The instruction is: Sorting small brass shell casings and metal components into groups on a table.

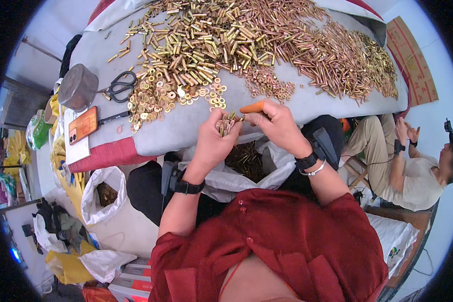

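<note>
My left hand is curled around a small bunch of brass-coloured metal bolts, their ends poking out between thumb and fingers. Close beside it, my right hand pinches at the end of one bolt; an orange finger cot covers one finger. Both hands are over the table's front edge. Just beyond them lie a pile of flat washers and a smaller heap of pinkish nuts. Farther back spread metal sleeves and, to the right, long threaded bolts.
Left on the grey-covered table are black scissors, a metal bowl, an orange phone and a black pen. A white sack of metal parts opens below my hands; another sack stands left. A person sits at right.
</note>
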A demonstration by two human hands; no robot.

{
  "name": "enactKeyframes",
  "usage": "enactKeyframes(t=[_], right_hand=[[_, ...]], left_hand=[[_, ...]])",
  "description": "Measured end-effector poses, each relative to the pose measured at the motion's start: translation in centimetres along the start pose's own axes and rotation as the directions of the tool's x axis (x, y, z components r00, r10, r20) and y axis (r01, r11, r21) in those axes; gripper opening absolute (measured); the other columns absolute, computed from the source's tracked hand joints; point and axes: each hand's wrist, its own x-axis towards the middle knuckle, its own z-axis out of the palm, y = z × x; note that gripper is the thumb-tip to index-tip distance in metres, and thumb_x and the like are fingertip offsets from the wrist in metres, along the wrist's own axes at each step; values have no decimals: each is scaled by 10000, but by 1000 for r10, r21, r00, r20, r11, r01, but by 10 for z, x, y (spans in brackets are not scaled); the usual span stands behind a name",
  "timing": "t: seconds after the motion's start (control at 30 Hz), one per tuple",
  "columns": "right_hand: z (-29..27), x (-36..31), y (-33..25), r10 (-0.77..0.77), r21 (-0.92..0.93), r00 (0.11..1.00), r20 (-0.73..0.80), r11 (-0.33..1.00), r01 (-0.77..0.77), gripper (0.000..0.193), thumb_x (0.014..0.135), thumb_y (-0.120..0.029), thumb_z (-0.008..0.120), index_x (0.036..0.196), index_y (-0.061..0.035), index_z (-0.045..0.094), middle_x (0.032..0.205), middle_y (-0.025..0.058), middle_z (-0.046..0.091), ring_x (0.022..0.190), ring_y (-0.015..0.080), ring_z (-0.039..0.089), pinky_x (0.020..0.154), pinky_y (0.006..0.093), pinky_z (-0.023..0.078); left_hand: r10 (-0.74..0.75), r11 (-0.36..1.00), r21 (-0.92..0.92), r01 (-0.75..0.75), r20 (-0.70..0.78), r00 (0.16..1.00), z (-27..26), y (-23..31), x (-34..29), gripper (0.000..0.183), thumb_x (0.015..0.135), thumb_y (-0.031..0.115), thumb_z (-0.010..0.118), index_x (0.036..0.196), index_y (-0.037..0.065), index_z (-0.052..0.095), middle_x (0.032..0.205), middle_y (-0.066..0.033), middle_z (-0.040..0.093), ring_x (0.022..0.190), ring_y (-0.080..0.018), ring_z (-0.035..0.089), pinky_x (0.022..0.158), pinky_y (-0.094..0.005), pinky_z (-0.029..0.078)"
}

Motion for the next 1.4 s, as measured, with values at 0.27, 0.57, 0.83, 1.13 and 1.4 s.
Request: enactKeyframes(t=[0.27,0.57,0.83,1.13,1.4], right_hand=[[0,14,5,-268,-324,963,-8,912,251,169,858,-183,592,835,-17,612,773,147,581,704,335,560,614,373,440],[6,14,6,39,150,997,-65,988,-29,281,933,-276,532,890,-21,642,773,23,609,673,117,550,601,252,438],[20,9,4,16,401,1000,-21,916,-6,439,963,-386,438,1161,-22,584,959,66,634,838,107,557,789,259,446],[32,5,-10,217,845,973,75,504,-178,666,968,-509,243,1135,51,562,1071,149,623,963,230,570,853,366,433],[9,8,14,146,555,989,-10,824,-116,420,951,-369,429,1091,-21,617,971,72,657,836,176,594,727,283,455]], left_hand=[[-188,979,-83,187,-4,982,5,21,1,149,840,107,641,885,56,508,678,-12,596,487,-52,526,388,-200,378],[-191,934,-298,198,55,980,0,20,6,175,851,133,646,931,42,519,708,-45,618,469,-67,542,349,-178,374],[-191,886,-413,210,86,978,-3,20,5,167,863,144,634,933,36,529,722,-53,617,466,-82,547,349,-182,381],[-148,776,-602,188,116,982,-11,21,6,126,870,156,623,875,46,562,723,-51,612,485,-99,558,344,-191,376],[-211,889,-385,248,135,968,-9,22,6,156,857,189,642,881,49,578,700,-27,619,484,-71,549,363,-184,379]])
